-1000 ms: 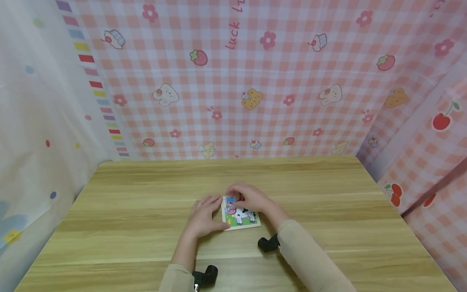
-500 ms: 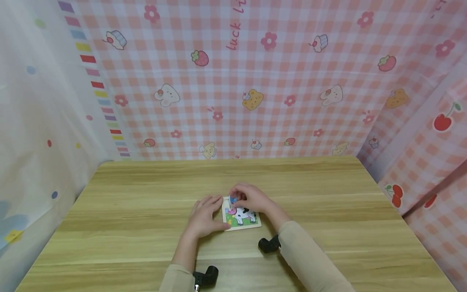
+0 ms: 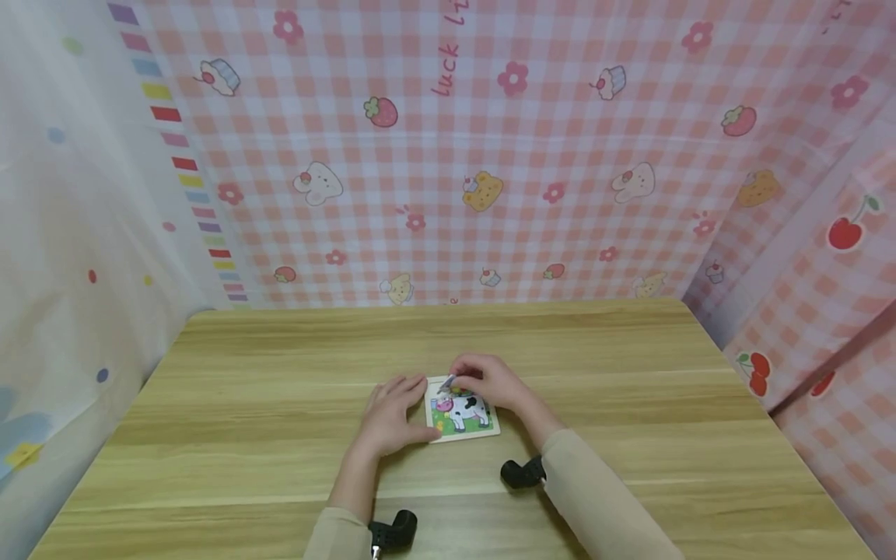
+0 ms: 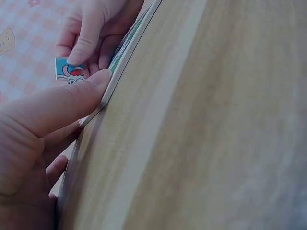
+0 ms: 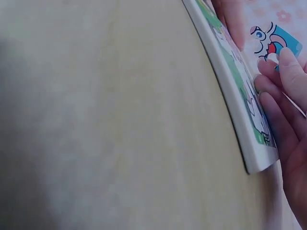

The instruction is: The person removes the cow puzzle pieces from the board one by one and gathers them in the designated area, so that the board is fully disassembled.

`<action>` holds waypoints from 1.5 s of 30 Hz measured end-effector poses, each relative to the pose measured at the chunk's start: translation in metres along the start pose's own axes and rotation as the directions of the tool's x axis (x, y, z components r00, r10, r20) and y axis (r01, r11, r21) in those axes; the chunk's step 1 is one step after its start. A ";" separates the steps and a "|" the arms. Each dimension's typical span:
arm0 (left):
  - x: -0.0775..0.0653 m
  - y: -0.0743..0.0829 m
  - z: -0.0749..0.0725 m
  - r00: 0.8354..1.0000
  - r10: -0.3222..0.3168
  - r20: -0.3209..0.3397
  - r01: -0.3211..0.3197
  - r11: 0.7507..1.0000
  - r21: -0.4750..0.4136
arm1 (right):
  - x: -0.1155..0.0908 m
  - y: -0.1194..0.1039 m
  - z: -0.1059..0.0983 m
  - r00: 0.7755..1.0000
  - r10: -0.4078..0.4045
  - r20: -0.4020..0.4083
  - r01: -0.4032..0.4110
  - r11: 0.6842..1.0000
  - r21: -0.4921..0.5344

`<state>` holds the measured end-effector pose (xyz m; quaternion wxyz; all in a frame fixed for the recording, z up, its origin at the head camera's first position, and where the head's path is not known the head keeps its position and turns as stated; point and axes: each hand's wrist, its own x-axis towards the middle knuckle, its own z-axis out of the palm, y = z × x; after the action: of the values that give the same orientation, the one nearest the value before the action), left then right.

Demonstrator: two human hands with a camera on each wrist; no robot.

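Note:
A small square jigsaw puzzle (image 3: 467, 416) with a spotted cow on green grass lies on the table, framed by a pale wooden rim (image 5: 225, 91). My left hand (image 3: 392, 416) holds it from the left, thumb on the near edge and fingers at the far left corner. Over the puzzle's upper part, my right hand (image 3: 490, 381) pinches a puzzle piece (image 5: 283, 40) between thumb and fingers. That piece is tilted up and shows blue, a cartoon eye and a red patch; in the left wrist view the same puzzle piece (image 4: 69, 69) appears just past my left thumb.
The wood-grain table (image 3: 266, 435) spreads around the puzzle. Behind it hangs a pink checked curtain (image 3: 434, 140), with more cloth at both sides. Black wrist camera mounts (image 3: 395, 530) sit by both sleeves.
The right hand has drawn slightly to the right with the puzzle piece, which has tilted up off the picture and uncovered the spot near the top left. The left hand stays in place.

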<state>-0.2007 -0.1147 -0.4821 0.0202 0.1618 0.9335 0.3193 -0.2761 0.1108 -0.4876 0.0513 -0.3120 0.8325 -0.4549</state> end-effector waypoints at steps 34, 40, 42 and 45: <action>0.010 0.008 0.009 0.999 0.033 0.042 -0.034 0.999 0.019 | -0.093 0.032 -0.106 0.971 0.189 -0.148 -0.198 0.979 -0.044; 0.010 0.008 0.008 0.998 0.037 0.043 -0.037 0.999 0.007 | -0.093 0.048 -0.106 0.968 0.165 -0.192 -0.195 0.969 -0.153; 0.010 0.009 0.008 0.998 0.036 0.043 -0.036 0.999 0.002 | -0.092 0.050 -0.104 0.966 0.154 -0.205 -0.192 0.965 -0.179; 0.009 0.008 0.008 0.999 0.033 0.043 -0.033 0.999 0.004 | -0.091 0.053 -0.101 0.963 0.141 -0.229 -0.189 0.961 -0.202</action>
<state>-0.2060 -0.1008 -0.4828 0.0346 0.1843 0.9309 0.3136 -0.2654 0.2562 -0.4887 -0.0351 -0.1943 0.9021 -0.3837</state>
